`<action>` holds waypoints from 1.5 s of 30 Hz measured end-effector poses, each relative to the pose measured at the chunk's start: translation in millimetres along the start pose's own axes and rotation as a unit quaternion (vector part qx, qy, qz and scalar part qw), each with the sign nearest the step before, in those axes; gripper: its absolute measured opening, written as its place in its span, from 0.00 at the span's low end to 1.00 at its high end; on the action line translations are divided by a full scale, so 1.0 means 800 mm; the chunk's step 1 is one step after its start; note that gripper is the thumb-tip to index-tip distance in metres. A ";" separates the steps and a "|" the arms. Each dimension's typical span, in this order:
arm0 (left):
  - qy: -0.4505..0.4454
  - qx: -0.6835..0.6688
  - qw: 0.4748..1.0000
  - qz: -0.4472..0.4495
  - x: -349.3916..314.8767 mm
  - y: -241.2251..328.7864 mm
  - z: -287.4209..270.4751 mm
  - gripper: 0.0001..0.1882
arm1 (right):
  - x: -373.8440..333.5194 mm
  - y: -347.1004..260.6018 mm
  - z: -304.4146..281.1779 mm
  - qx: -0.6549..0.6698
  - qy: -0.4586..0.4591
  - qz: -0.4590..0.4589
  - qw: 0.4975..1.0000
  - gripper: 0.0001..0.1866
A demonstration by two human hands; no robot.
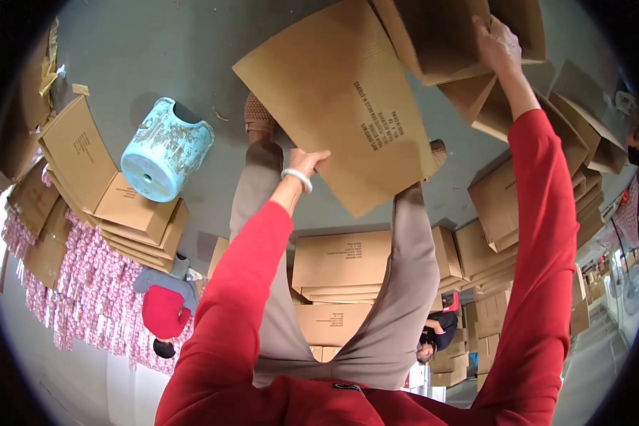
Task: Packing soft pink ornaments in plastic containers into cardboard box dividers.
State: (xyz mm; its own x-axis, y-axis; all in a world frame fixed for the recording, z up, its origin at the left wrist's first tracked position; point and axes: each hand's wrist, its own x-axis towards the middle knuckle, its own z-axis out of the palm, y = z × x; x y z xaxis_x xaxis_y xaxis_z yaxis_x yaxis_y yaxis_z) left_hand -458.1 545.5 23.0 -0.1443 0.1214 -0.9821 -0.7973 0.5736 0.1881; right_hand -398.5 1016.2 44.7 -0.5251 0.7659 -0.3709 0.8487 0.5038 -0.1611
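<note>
A large flat cardboard panel (334, 92) with dark print is tilted in front of my legs. At its left edge, my left hand (307, 165), with a white band at the wrist, is closed with the thumb lying on top. Further off to the right stands an open cardboard box (433, 42), its dark inside showing. My right hand (498, 46) reaches over that box, its fingers curled at a cardboard edge inside. Whether the panel and the box are joined I cannot tell.
A worn light-blue plastic stool (165, 153) stands on the grey floor at the left. Beside it are stacked cartons (138, 213) and pink-and-white packed goods (92, 284). More open boxes (500, 195) line the right. Behind me are a person in red (167, 312) and another in dark clothing (441, 332).
</note>
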 end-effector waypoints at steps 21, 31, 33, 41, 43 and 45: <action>0.061 0.535 0.716 0.444 0.059 0.306 0.078 0.20 | -0.339 -0.174 0.179 0.314 -0.154 0.220 0.911 0.19; 0.140 0.570 0.759 0.284 0.085 0.276 0.025 0.29 | -0.316 -0.068 0.154 0.353 0.277 0.447 0.774 0.34; 0.127 0.568 0.749 0.317 0.097 0.276 0.021 0.26 | -0.291 -0.030 0.190 0.489 0.233 0.419 0.729 0.27; 0.080 0.496 0.770 0.393 0.105 0.281 -0.118 0.21 | -0.223 -0.154 0.186 0.461 -0.048 0.104 0.880 0.35; 0.085 0.426 0.833 0.343 0.113 0.287 -0.184 0.20 | -0.221 -0.162 0.160 0.499 -0.166 0.052 0.849 0.29; 0.099 0.402 0.847 0.333 0.123 0.289 -0.226 0.20 | -0.205 -0.148 0.144 0.449 -0.257 0.005 0.856 0.29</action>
State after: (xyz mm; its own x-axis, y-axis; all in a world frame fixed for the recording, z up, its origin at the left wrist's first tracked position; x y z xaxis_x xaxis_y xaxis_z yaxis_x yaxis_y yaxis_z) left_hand -762.5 543.8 -32.5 -0.5647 0.5428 -0.6217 0.1462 0.8072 0.5719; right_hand -405.9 785.0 19.6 -0.6160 0.3745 -0.6930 0.6812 -0.1885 -0.7074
